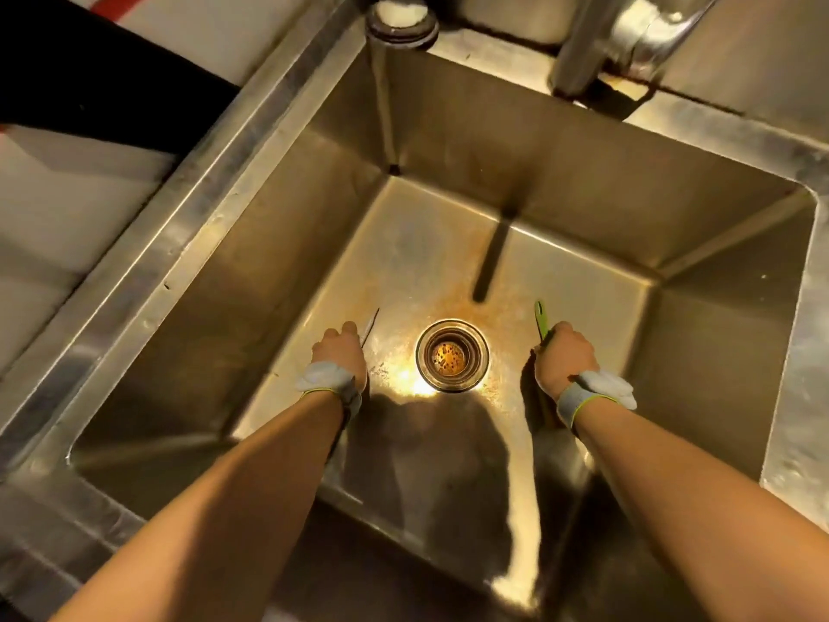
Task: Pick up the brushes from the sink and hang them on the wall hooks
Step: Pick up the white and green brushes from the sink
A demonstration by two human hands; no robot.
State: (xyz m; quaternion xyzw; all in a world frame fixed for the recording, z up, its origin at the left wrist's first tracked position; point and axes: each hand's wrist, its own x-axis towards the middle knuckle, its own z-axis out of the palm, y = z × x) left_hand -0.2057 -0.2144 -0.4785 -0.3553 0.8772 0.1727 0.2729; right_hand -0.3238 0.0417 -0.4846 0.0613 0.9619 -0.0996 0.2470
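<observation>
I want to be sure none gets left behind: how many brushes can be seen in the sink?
2. A pale-handled brush is in the left hand, a green-handled brush in the right hand, either side of the drain. Their heads are hidden.

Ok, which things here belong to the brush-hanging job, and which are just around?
Job: left hand closed on a thin white handle; right hand closed on a green handle; sink.
Just around: drain strainer; faucet; wrist bands.
</observation>
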